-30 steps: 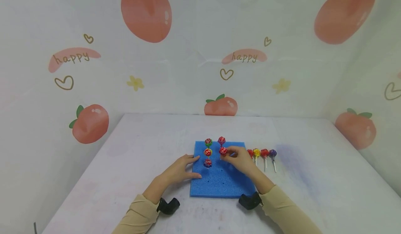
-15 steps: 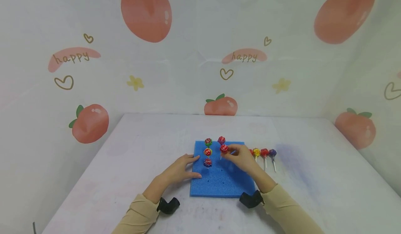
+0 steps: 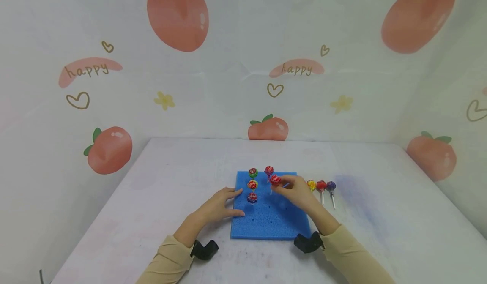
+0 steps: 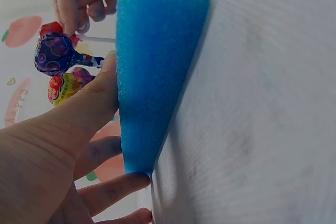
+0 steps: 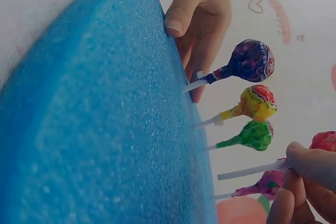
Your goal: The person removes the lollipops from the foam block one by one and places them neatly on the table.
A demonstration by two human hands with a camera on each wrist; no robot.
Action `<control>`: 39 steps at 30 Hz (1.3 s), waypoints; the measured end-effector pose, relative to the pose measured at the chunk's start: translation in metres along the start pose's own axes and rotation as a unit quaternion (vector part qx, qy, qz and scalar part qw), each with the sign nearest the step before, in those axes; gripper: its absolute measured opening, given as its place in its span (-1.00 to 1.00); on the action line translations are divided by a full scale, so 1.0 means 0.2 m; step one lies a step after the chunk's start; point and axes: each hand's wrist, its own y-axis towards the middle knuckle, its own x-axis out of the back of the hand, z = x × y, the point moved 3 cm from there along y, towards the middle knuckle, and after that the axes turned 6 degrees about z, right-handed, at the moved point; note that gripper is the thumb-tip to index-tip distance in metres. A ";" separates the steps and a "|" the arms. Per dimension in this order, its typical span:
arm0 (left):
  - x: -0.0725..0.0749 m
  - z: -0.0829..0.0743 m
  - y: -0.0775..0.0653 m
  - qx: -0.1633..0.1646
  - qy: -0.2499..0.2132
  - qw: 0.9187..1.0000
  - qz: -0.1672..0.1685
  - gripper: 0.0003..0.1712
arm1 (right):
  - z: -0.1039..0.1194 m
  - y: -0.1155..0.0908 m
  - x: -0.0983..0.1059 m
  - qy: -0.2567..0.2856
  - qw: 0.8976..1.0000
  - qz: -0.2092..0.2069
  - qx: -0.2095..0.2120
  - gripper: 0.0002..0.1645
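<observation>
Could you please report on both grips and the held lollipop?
Left grip touching blue foam's left edge. Right grip pinching red lollipop. Stick tip clear of foam. No obstruction seen; pink lollipop just beyond.

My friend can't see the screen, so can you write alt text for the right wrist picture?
The right hand pinches a red-wrapped lollipop, its stick clear of the blue foam board. A purple lollipop, a yellow lollipop, a green lollipop and a pink lollipop are stuck in that board, and the left hand touches its far edge.
</observation>
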 end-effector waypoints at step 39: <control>0.00 0.00 0.00 -0.007 -0.002 1.000 -0.001 -0.15 | -0.14 -0.10 0.21 -0.023 0.998 -0.048 -0.028 -0.65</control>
